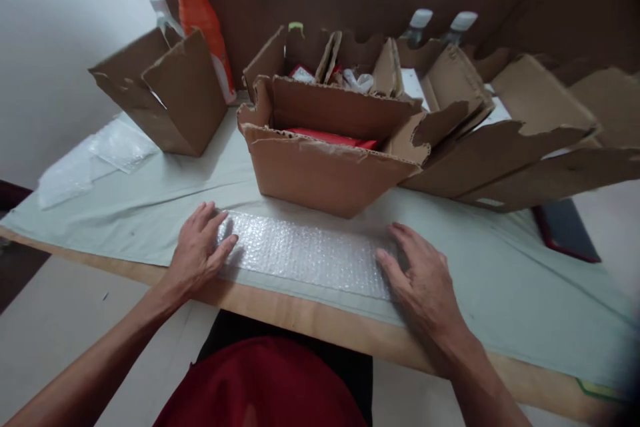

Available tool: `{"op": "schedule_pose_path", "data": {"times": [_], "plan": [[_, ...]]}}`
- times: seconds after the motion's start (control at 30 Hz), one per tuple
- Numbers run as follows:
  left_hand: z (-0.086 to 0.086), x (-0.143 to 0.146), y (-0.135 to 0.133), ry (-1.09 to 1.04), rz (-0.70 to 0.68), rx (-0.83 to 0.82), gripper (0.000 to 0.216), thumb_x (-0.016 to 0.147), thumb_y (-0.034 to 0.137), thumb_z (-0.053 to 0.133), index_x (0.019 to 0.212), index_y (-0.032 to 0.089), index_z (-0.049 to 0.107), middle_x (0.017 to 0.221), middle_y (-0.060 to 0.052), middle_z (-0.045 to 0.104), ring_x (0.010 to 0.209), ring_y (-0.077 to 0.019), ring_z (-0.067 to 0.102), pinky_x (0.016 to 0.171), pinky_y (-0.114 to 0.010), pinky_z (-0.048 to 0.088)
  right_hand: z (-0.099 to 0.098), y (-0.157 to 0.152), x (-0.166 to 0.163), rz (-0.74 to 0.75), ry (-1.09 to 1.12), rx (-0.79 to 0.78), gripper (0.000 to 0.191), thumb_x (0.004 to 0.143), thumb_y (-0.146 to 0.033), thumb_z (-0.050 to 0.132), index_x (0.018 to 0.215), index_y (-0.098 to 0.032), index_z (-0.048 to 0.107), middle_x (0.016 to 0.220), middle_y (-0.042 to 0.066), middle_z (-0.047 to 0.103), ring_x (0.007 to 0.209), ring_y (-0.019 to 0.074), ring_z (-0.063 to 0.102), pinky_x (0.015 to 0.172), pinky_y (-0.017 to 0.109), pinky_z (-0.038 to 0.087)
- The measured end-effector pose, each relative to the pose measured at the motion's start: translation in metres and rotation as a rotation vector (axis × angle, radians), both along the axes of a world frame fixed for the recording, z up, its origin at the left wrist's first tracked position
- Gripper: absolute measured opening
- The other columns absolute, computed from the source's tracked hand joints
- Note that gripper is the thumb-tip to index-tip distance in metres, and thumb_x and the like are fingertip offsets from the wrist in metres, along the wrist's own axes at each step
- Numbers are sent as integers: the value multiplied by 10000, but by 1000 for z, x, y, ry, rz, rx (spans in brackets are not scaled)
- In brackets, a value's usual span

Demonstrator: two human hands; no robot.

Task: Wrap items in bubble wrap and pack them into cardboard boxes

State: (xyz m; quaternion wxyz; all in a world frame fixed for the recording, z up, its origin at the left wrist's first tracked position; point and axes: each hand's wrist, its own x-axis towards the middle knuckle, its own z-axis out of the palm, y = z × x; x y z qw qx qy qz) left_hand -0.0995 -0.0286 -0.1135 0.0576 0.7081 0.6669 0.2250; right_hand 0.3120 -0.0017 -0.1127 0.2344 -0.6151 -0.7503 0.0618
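A strip of bubble wrap (305,253) lies flat on the cloth-covered table in front of me. At its left end rests my left hand (200,243), fingers apart, with the thumb over the plastic. My right hand (423,273) is at the opposite end, its thumb and fingers spread around the edge. Neither hand grips the strip. Just behind it stands an open cardboard box (330,173) with something flat and red (327,137) inside.
More cardboard boxes stand behind and to the right, with another box (185,100) at the left. Clear plastic packaging (123,143) lies at far left. An orange bottle (200,13) and two white-capped bottles (417,27) stand at the back. A dark flat object (567,230) lies right.
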Motion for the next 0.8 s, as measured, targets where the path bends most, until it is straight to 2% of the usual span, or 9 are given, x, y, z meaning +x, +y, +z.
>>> {"op": "schedule_pose_path", "data": {"times": [0.1, 0.17, 0.23, 0.3, 0.37, 0.5, 0.63, 0.7, 0.8], "plan": [[15, 12, 20, -201, -26, -27, 605, 973, 509, 533, 1475, 174, 480, 1577, -204, 469, 1499, -381, 407, 1189, -607, 388, 7, 19, -14, -19, 171, -75, 578, 972, -567, 458, 1335, -146, 615, 1353, 195, 663, 1184, 346, 652, 860, 485, 565], [24, 26, 44, -367, -18, -50, 691, 956, 479, 564, 1556, 198, 367, 1617, -202, 425, 1475, -372, 442, 1151, -594, 435, 12, 32, -26, -3, 258, -91, 618, 941, -573, 504, 1379, -143, 576, 1348, 202, 658, 1113, 335, 669, 792, 454, 574], [30, 43, 68, -532, -48, -57, 728, 935, 445, 572, 1574, 206, 321, 1619, -199, 424, 1428, -358, 497, 1117, -572, 470, 17, 46, -39, 29, 309, -92, 637, 915, -578, 537, 1388, -152, 558, 1312, 197, 675, 977, 304, 684, 758, 440, 570], [31, 59, 87, -651, -97, -61, 704, 913, 407, 564, 1544, 181, 347, 1532, -193, 524, 1338, -333, 573, 1079, -542, 501, 20, 56, -52, 32, 340, -89, 585, 909, -571, 537, 1321, -157, 587, 1220, 178, 709, 847, 269, 670, 734, 425, 562], [29, 74, 96, -699, -110, -73, 664, 899, 375, 553, 1503, 161, 380, 1390, -166, 628, 1213, -302, 640, 1015, -503, 541, 20, 60, -58, -4, 355, -62, 490, 920, -552, 514, 1204, -169, 627, 1130, 157, 728, 842, 270, 667, 758, 424, 555], [23, 95, 92, -667, -101, -81, 647, 889, 328, 541, 1499, 180, 383, 1284, -127, 666, 1045, -264, 679, 885, -450, 583, 16, 62, -49, -77, 349, 12, 422, 951, -544, 465, 1104, -193, 645, 1040, 148, 731, 951, 313, 678, 839, 446, 535], [24, 102, 90, -636, -167, -100, 695, 874, 296, 537, 1537, 190, 355, 1314, -126, 656, 1073, -271, 671, 933, -477, 579, 12, 66, -33, -124, 300, -26, 435, 947, -544, 443, 1075, -183, 649, 1008, 164, 732, 930, 322, 682, 826, 457, 528], [24, 91, 88, -555, -216, -123, 706, 873, 303, 538, 1546, 189, 358, 1421, -138, 607, 1199, -300, 632, 1020, -512, 546, 8, 64, -24, -126, 241, -50, 444, 937, -516, 434, 1092, -168, 663, 1051, 183, 732, 968, 333, 680, 843, 480, 532], [21, 53, 75, -284, -238, -160, 624, 895, 334, 531, 1494, 172, 465, 1482, -161, 574, 1347, -344, 539, 1135, -584, 449, -2, 50, -8, -26, 137, -70, 521, 923, -515, 469, 1222, -137, 668, 1223, 209, 708, 1093, 351, 668, 893, 509, 541]]}}
